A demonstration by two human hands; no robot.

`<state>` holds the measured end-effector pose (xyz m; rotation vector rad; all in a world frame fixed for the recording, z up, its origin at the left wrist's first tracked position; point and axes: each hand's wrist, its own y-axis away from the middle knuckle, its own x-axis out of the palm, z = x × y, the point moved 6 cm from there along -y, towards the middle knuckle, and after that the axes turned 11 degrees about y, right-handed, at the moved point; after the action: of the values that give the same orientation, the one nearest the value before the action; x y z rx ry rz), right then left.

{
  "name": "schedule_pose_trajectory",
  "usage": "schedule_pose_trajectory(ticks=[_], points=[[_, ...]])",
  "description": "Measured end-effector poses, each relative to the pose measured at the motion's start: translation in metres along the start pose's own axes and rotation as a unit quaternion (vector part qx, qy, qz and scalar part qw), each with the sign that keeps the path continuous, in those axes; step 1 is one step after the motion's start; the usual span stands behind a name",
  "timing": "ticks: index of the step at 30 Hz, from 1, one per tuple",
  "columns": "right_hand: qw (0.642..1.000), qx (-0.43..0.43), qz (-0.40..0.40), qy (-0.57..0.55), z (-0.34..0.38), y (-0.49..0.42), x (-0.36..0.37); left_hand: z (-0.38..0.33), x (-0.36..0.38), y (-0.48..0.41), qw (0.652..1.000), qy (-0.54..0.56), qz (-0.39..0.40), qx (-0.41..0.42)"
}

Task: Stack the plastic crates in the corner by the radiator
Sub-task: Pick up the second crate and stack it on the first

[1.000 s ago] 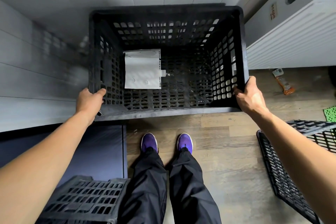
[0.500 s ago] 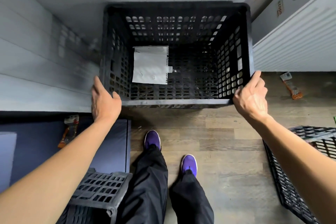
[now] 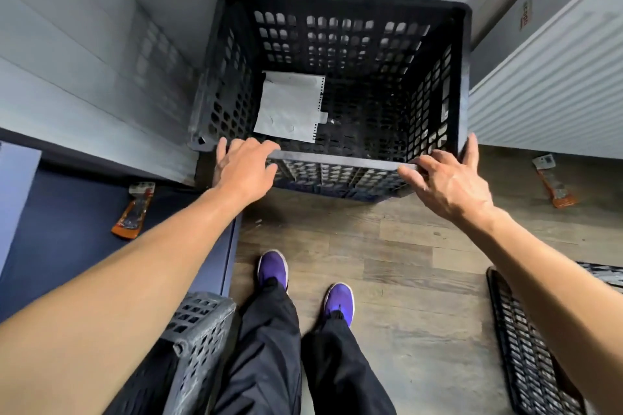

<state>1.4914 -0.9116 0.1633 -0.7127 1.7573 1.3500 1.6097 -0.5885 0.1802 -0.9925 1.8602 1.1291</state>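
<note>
Looking down from the head camera: one black perforated plastic crate (image 3: 337, 77), upright and open-topped, set on the wood-look plank floor (image 3: 387, 246) in the corner, its far side close to the pale panelled wall (image 3: 84, 44) and its right side just beside the white ribbed radiator (image 3: 546, 87). Contents: one white sheet of paper (image 3: 290, 108) lying flat on the crate bottom, left of centre. Left hand (image 3: 244, 172) rests with spread fingers over the near rim at its left corner, not clenched. Right hand (image 3: 451, 182) lies likewise on the near rim at the right corner, fingers extended and loose; neither hand closes round the rim. Floor items: one orange-backed packet (image 3: 135, 209) on the dark blue surface (image 3: 67, 229) at left; a second orange packet (image 3: 556, 182) on the planks below the radiator. Further stock: one grey perforated crate (image 3: 199, 340) at lower left beside the person's leg; another black crate (image 3: 529, 347) at lower right, partly hidden behind the right forearm. Purple shoes (image 3: 273, 268) and black trousers (image 3: 269, 364) at bottom centre.
</note>
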Motion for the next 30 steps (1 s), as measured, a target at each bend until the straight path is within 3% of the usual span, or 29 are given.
schedule_pose_trajectory(ticks=[6,15,30], points=[[0.992,0.020,0.042,-0.120,-0.004,0.008,-0.010,-0.015,0.010,-0.018,1.000,-0.007,0.030,-0.001],[0.991,0.006,-0.023,-0.132,0.001,0.008,-0.008,-0.004,0.012,-0.033,0.998,0.026,-0.039,0.041],[0.990,-0.047,-0.072,-0.109,-0.009,-0.003,0.007,-0.013,0.018,-0.026,0.999,0.026,-0.017,0.016]])
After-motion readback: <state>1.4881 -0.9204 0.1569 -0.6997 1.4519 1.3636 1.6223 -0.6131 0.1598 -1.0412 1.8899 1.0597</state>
